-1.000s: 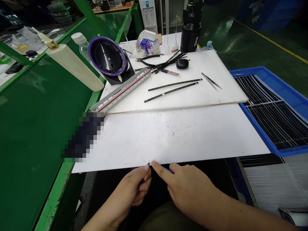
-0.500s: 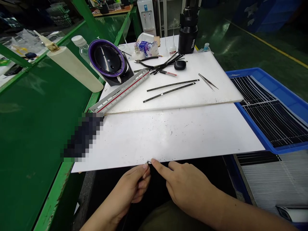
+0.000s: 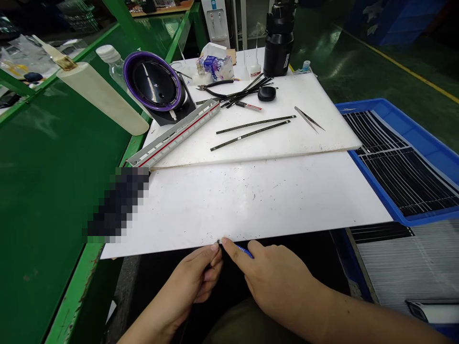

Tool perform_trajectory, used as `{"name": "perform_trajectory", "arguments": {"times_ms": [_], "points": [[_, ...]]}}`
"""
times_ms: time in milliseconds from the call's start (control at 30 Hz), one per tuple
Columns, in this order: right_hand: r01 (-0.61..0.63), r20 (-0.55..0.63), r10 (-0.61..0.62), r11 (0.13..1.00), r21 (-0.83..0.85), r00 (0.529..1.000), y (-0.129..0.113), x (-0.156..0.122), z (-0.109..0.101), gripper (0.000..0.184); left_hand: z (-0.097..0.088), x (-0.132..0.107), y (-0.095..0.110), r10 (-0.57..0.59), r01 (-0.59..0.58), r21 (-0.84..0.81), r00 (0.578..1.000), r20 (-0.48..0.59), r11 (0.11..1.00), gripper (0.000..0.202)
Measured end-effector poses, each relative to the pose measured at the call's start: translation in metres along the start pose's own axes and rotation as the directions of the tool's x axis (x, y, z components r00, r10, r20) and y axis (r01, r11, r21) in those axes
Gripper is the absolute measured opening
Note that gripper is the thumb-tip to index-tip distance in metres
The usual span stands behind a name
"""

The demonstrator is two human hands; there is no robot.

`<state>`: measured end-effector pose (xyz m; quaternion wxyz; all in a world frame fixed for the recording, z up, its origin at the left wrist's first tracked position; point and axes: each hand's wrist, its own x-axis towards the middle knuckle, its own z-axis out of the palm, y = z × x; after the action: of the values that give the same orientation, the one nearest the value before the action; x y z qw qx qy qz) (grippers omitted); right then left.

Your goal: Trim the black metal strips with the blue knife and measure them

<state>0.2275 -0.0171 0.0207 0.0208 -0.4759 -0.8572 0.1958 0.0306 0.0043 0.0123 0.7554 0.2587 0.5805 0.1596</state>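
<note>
At the front edge of the white board (image 3: pixel 258 200), my left hand (image 3: pixel 201 270) pinches a tiny dark piece (image 3: pixel 218 241) between thumb and forefinger. Most of that piece is hidden by the fingertips. My right hand (image 3: pixel 276 267) is closed around a slim blue-handled tool (image 3: pixel 245 251), its forefinger stretched along the tool towards the left fingertips. Only a short ridged blue part shows, so the tool's kind cannot be made out. The fingertips of both hands almost meet. Small dark specks lie on the board near them.
On the thick white foam slab (image 3: pixel 315 138) lie two dark strips (image 3: pixel 251 135), tweezers (image 3: pixel 309 118), pliers (image 3: pixel 217 86) and a black case (image 3: pixel 267 93). A black fan with a purple rim (image 3: pixel 152 83) stands left; a blue tray (image 3: pixel 394 210) of dark strips is right.
My right hand has turned slightly, and the blue handle now shows under its forefinger. The left hand keeps its pinch. The whole view has shifted a little.
</note>
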Motion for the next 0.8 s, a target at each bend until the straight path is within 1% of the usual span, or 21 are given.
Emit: {"name": "perform_trajectory", "arguments": {"times_ms": [200, 400, 633, 800], "points": [[-0.014, 0.002, 0.014, 1.000, -0.014, 1.000, -0.0017, -0.0007, 0.0003, 0.071, 0.0005, -0.0004, -0.0018, 0.022, -0.022, 0.008, 1.000, -0.010, 1.000, 0.043], [-0.044, -0.011, 0.045, 0.997, 0.064, 0.999, 0.0018, -0.0021, -0.0027, 0.065, -0.0021, -0.0004, -0.0007, 0.020, -0.020, 0.014, 1.000, 0.015, 1.000, 0.041], [-0.014, -0.020, 0.015, 0.997, 0.071, 1.000, 0.0002, 0.0001, -0.0029, 0.066, -0.0045, -0.0010, 0.0021, 0.010, -0.011, 0.019, 0.999, 0.033, 1.000, 0.043], [-0.011, 0.017, 0.011, 1.000, 0.021, 1.000, -0.0037, 0.0007, -0.0051, 0.070, -0.0028, -0.0010, 0.0015, 0.022, -0.023, 0.018, 0.999, 0.028, 1.000, 0.044]]}}
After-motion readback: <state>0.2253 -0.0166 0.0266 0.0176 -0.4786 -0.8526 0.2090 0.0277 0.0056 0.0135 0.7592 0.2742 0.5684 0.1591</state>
